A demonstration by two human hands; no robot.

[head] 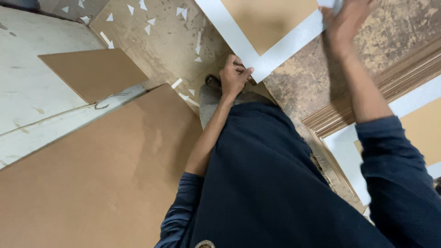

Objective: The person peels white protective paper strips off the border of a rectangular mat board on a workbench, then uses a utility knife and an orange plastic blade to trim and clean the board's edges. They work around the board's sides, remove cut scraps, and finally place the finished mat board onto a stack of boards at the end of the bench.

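You stand over a stained floor (174, 41), looking straight down past your dark shirt. Your left hand (235, 76) is clenched on the lower corner of a white mat border (280, 48), fingers curled over the edge where its two strips meet; the pinch at the corner likely keeps the thin board from sagging. Your right hand (345, 20) reaches up to the far end of the same border near the top of the view, palm laid on it; the hand is blurred, so you cannot tell whether it grips or only presses. The border hangs between the two hands, held well off the floor and tilted, and a tan backing (266, 18) shows through its window. At right, an ornate wooden frame (367, 101) lies beside your leg with another white mat (349, 156) and a tan panel inside it. At left, a large brown board (92, 183) leans across the lower view, with a smaller brown board (92, 71) resting above it on a pale surface (27, 69). Small white triangular offcuts (149, 25) lie scattered over the floor near your shoe (212, 81).
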